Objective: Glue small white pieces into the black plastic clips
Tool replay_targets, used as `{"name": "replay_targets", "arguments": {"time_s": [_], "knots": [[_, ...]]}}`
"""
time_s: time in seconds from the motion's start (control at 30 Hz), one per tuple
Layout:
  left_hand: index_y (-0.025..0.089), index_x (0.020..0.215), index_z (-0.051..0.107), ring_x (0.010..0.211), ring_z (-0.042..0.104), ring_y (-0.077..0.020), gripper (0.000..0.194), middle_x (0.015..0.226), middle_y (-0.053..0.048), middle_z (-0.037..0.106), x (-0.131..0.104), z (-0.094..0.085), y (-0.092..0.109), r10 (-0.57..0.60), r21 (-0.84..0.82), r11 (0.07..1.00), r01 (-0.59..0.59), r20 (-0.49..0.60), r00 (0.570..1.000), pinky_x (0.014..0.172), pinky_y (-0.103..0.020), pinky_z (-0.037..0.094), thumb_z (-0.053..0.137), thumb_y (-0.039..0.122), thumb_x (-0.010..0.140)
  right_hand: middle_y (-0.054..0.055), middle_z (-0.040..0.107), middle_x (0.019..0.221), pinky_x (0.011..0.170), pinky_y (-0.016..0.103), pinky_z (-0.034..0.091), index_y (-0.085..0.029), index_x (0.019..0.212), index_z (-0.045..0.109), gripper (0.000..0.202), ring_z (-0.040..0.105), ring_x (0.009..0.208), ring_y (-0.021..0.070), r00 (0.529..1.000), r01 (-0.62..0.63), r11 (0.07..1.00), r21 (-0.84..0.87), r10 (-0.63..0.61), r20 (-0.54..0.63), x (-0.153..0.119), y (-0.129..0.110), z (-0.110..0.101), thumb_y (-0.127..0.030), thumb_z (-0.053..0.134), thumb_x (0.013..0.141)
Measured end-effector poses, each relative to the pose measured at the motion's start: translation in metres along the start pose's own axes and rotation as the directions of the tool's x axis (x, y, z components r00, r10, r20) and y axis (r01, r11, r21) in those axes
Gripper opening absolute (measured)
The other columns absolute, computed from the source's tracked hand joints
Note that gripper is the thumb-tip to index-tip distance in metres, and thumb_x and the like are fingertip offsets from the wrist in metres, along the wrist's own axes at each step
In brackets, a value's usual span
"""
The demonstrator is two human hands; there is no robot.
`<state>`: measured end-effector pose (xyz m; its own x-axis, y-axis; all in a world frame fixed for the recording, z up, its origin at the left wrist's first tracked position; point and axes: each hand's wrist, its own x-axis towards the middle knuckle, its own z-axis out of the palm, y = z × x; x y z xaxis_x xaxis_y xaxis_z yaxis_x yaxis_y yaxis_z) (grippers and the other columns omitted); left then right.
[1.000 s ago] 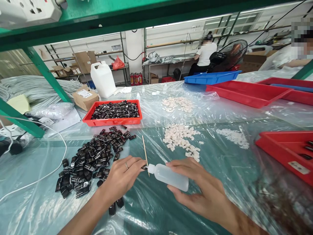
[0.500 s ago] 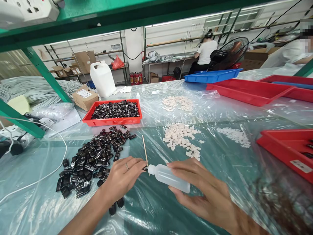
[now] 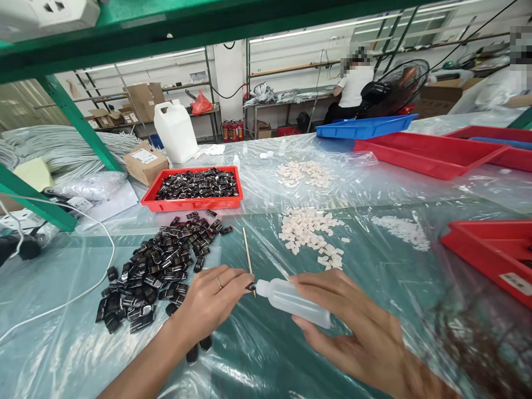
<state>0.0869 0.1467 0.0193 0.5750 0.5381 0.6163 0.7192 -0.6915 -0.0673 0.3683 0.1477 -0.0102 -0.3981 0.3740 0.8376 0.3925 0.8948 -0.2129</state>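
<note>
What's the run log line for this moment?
left hand: pinching small dark part | right hand: holding translucent bottle | bottle tip: toward part, contact unclear | black parts: piled left

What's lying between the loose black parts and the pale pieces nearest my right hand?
A thin stick lies between the black parts and those pale pieces, as the head view shows.
</note>
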Motion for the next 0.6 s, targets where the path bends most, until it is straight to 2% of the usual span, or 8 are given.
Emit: {"name": "replay_targets", "arguments": {"time_s": [0.23, 0.43, 0.6], "knots": [[0.022, 0.112, 0.058, 0.077, 0.072, -0.0094, 0.014, 0.096, 0.002, 0.074, -0.0032, 0.0005, 0.0008, -0.007, -0.004, 1.000, 0.007, 0.006, 1.000, 0.070, -0.023, 0.060, 0.045, 0.022, 0.106, 0.016, 0.098, 0.109, 0.075, 0.043, 0.083, -0.023, 0.143, 0.075, 0.049, 0.098, 0.089, 0.0335, 1.000, -0.011, 0.999, 0.033, 0.012, -0.006, 0.0018, 0.0006, 0.0017, -0.004, 0.073, 0.099], [0.022, 0.112, 0.058, 0.079, 0.072, -0.0094, 0.014, 0.099, 0.002, 0.074, -0.0024, 0.0011, -0.0004, -0.009, -0.021, 1.000, 0.009, 0.007, 1.000, 0.073, -0.024, 0.060, 0.045, 0.023, 0.107, 0.015, 0.099, 0.111, 0.075, 0.044, 0.083, -0.024, 0.146, 0.074, 0.050, 0.097, 0.088, 0.0319, 1.000, -0.005, 0.999, 0.044, 0.006, -0.006, 0.0009, -0.0008, 0.0015, -0.003, 0.071, 0.100], [0.021, 0.112, 0.059, 0.082, 0.073, -0.0107, 0.015, 0.100, 0.001, 0.074, -0.0035, 0.0013, -0.0003, -0.011, -0.041, 0.999, 0.012, 0.028, 1.000, 0.076, -0.025, 0.061, 0.045, 0.022, 0.107, 0.014, 0.099, 0.112, 0.076, 0.044, 0.084, -0.026, 0.149, 0.073, 0.056, 0.097, 0.088, 0.0333, 1.000, -0.012, 0.997, 0.073, 0.012, 0.005, 0.0019, 0.0007, 0.0012, -0.006, 0.076, 0.096]]}}
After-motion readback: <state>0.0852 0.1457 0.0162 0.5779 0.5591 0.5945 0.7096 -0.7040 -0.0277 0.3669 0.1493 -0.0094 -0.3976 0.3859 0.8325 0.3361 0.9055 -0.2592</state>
